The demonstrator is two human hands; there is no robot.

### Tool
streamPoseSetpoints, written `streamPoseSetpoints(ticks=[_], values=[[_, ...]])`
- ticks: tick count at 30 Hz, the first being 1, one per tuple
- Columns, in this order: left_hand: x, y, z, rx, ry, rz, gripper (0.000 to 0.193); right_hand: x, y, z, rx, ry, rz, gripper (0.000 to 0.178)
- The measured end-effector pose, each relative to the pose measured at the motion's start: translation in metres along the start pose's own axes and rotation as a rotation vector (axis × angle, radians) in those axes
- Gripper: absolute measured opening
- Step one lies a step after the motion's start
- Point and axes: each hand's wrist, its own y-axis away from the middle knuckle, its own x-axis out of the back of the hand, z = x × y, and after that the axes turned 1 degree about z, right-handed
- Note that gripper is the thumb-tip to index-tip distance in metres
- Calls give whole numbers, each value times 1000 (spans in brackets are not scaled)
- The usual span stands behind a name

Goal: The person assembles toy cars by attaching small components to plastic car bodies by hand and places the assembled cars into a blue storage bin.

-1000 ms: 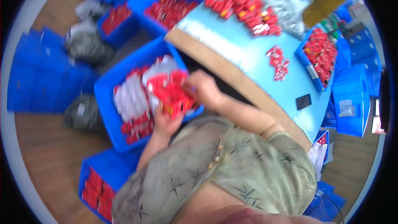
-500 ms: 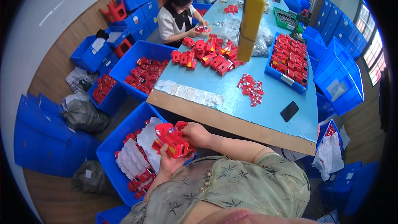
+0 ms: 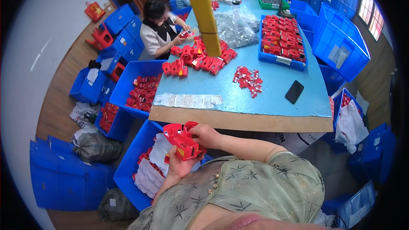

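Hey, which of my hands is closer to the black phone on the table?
Right. Your right hand is short of the phone and to its left; your left hand is farther left and nearer your body.

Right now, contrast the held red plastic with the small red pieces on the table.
The held red plastic looks bulkier than each of the small red pieces. The held plastic sits between left hand and right hand; the small pieces lie heaped on the table. Both look red.
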Motion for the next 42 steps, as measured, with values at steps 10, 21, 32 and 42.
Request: streamPoseSetpoints(ticks=[10, 21, 32, 42], values=[[-26, -26, 4, 82, -22, -88, 80, 31, 10, -8, -143, 99, 29, 25], [-45, -44, 9, 107, -210, -97, 81, 44, 4, 13, -149, -75, 292, 70], [-54, -50, 2, 8, -191, -71, 81, 56, -6, 11, -64, 50, 293, 72], [-40, -59, -8, 131, -159, -66, 76, 40, 8, 28, -127, 33, 382, 68]])
